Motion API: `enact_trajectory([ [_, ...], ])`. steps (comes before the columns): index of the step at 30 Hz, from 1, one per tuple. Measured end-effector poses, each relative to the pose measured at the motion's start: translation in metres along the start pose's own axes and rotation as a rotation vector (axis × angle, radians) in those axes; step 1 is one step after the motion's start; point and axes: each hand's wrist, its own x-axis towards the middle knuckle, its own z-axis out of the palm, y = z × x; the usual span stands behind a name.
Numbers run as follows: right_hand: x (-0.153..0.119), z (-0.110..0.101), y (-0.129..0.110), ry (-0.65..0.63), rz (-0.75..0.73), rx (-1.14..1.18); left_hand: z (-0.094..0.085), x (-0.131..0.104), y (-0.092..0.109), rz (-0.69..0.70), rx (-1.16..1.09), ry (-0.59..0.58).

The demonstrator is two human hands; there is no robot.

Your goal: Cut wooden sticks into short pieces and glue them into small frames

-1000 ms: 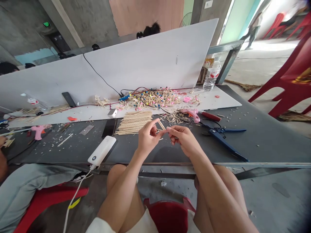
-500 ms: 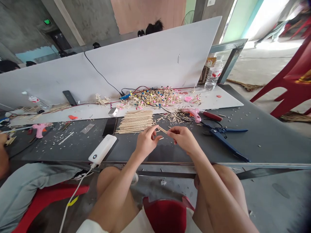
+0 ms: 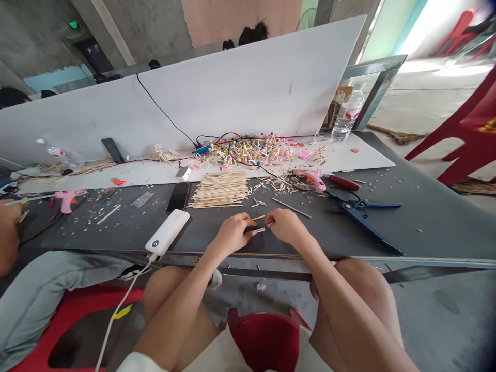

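Near the table's front edge, my left hand [image 3: 232,231] is closed on short wooden sticks [image 3: 258,230], whose ends poke out past the fingertips to the right. Facing it, my right hand [image 3: 285,226] has its fingers curled and pressed together close to the stick ends; whatever is in them is hidden. A longer thin wooden stick [image 3: 291,207] lies slanted just beyond my right hand. Behind my hands is a neat row of long wooden sticks [image 3: 220,189], with a few short cut pieces [image 3: 259,203] beside it.
A pink glue gun [image 3: 315,179], a red-handled tool [image 3: 343,182] and a blue cutter [image 3: 368,227] lie to the right. Heaped sticks with coloured balls [image 3: 251,151] sit against the white board [image 3: 240,98]. A power bank [image 3: 168,231] and phone [image 3: 178,197] are left; a co-worker's hand [image 3: 8,219] is far left.
Both hands have come down toward the table's front edge. The stick that stretched between them is no longer there, and a longer stick now lies on the table beyond my right hand.
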Motion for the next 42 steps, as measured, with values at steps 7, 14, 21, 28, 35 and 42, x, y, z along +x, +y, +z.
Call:
enact_trajectory([
  [7,-0.004,0.001,-0.002,-0.025,-0.006,-0.007,0.006,0.005,0.003,-0.019,0.004,-0.005],
  [14,-0.006,0.004,-0.011,-0.007,0.010,-0.069,0.010,0.009,0.002,-0.056,-0.085,-0.011],
  [21,-0.010,0.009,-0.020,0.054,-0.001,-0.183,0.014,0.012,-0.001,-0.104,-0.165,-0.003],
  [28,-0.011,0.009,-0.018,0.036,0.004,-0.169,0.012,0.010,-0.010,-0.131,-0.263,-0.027],
  [35,-0.016,0.012,-0.024,0.073,-0.012,-0.232,0.015,0.006,-0.008,-0.178,-0.246,0.016],
  [42,-0.008,0.007,-0.019,0.020,-0.021,-0.184,0.014,0.007,-0.008,-0.193,-0.257,0.003],
])
